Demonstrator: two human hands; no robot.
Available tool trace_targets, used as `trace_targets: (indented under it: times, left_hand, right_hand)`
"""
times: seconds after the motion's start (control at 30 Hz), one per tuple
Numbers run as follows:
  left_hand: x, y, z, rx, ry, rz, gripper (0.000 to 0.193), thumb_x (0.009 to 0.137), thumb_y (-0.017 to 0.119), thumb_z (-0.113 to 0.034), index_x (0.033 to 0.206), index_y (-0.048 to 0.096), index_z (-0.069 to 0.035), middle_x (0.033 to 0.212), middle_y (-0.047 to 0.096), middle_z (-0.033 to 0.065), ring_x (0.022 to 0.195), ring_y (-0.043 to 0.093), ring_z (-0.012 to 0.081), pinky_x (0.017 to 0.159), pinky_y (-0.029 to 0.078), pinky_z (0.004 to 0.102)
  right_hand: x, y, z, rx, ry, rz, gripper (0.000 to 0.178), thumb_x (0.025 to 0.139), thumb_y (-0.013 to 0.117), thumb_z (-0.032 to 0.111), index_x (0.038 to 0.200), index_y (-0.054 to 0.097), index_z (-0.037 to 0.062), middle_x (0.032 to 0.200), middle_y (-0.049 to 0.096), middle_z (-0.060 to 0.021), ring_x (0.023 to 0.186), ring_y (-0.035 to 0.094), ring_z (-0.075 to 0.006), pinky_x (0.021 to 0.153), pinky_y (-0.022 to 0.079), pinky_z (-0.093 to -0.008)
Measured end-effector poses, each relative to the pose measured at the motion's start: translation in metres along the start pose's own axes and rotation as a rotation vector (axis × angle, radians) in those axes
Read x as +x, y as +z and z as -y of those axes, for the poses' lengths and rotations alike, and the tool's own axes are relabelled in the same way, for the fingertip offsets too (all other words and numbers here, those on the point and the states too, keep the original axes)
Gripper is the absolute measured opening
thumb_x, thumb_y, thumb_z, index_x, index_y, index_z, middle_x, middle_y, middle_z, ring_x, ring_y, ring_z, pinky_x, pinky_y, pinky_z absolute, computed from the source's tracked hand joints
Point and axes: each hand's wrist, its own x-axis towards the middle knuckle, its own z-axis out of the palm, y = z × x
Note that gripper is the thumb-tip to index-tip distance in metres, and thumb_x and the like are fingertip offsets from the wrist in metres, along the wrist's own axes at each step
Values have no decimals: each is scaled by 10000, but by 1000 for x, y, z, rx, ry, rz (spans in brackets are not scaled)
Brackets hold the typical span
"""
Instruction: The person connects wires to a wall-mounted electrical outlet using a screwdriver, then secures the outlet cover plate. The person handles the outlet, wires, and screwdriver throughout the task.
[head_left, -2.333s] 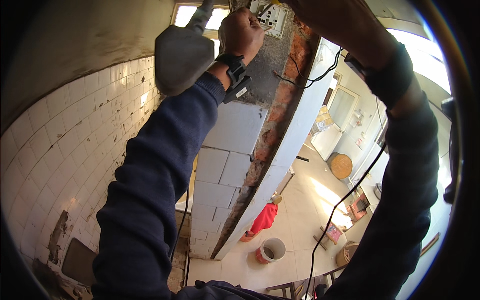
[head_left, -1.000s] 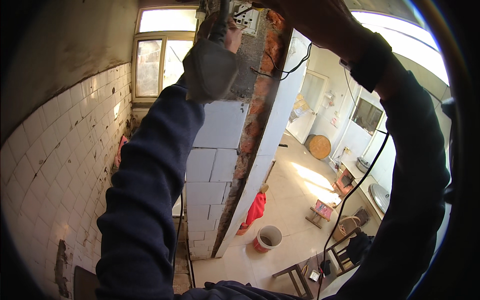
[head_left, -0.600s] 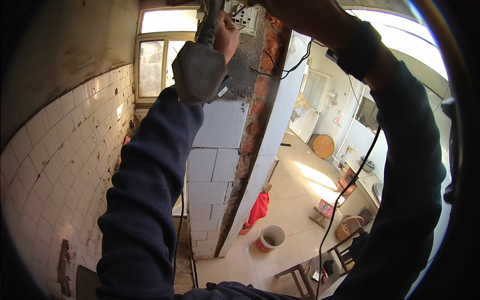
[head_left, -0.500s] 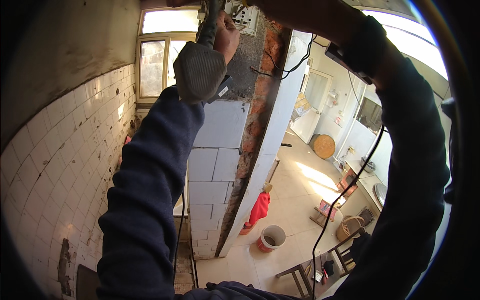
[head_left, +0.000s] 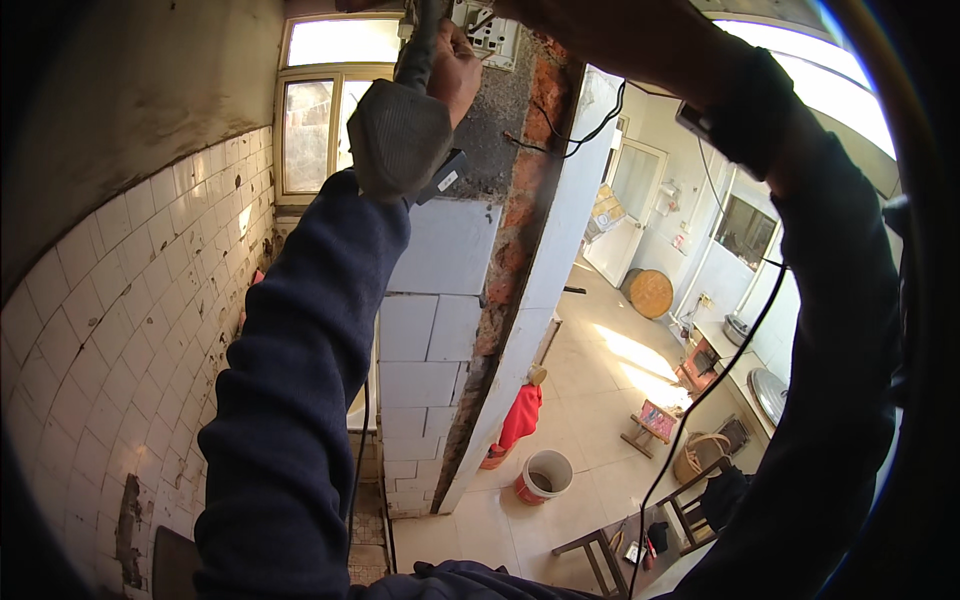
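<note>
White socket plate (head_left: 497, 42) sits high on the bare cement of the pillar, at the top edge of view, beside exposed red brick (head_left: 545, 95). Left hand (head_left: 458, 80) is at the plate's lower-left edge, fingers bent in toward it; a dark ribbed block (head_left: 400, 145) covers part of the hand, so cannot tell whether the fingers grip. Right hand (head_left: 590, 25) is above and to the right of the plate, in shadow, fingertips cut off by the frame; its grip cannot be told. A thin dark rod (head_left: 482, 22) slants across the plate between the two hands. Black wires (head_left: 575, 148) stick out of the brick below.

Containers: bucket (head_left: 528, 489), reddish outside, open top, upright on the floor, dark at the bottom, contents unclear. Red cloth (head_left: 520, 415) just above a reddish container (head_left: 494, 457), partly hidden. Wicker basket (head_left: 689, 466) near a chair, inside not readable.
</note>
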Motion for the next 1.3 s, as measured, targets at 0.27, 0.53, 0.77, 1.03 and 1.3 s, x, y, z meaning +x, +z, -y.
trace_targets:
  times: [0.27, 0.53, 0.77, 1.03, 1.3]
  left_hand:
    - [-3, -1, -6, -60, 45, -13, 46, 847, 689, -116, 835, 707, -75, 760, 733, 91, 706, 724, 294, 647, 554, 378]
    - [0, 3, 4, 35, 20, 3, 61, 851, 692, -132, 844, 702, -73, 777, 737, 103, 721, 724, 320, 658, 559, 398]
    - [-1, 9, 20, 77, 85, -1, 65, 856, 702, -146, 852, 701, -81, 774, 734, 106, 724, 721, 330, 651, 556, 404]
    - [-1, 8, 10, 31, 8, -5, 56, 862, 671, -134, 848, 689, -83, 772, 729, 114, 727, 717, 345, 652, 550, 415]
    - [-2, 9, 13, 197, 136, -21, 60, 862, 649, -134, 851, 685, -87, 770, 714, 151, 742, 699, 401, 657, 552, 445]
  right_hand:
    - [5, -5, 2, -183, -58, 53, 211, 943, 657, 75, 1068, 545, -54, 1068, 632, -262, 704, 686, -369, 593, 557, -443]
    - [4, -9, -1, -93, -288, -251, 228, 946, 672, 112, 1076, 579, -50, 792, 664, -183, 726, 699, -364, 620, 565, -459]
    - [8, 2, -2, -43, -197, -41, 222, 919, 673, 124, 1022, 645, -70, 689, 668, -164, 666, 702, -346, 583, 547, -454]
    - [5, -9, 11, -235, -101, 72, 126, 878, 659, 104, 894, 710, -9, 730, 701, -151, 702, 723, -300, 598, 558, -435]
    - [12, -2, 14, -347, -338, 43, 81, 805, 710, 112, 759, 756, 63, 819, 746, -133, 815, 740, -272, 651, 591, -405]
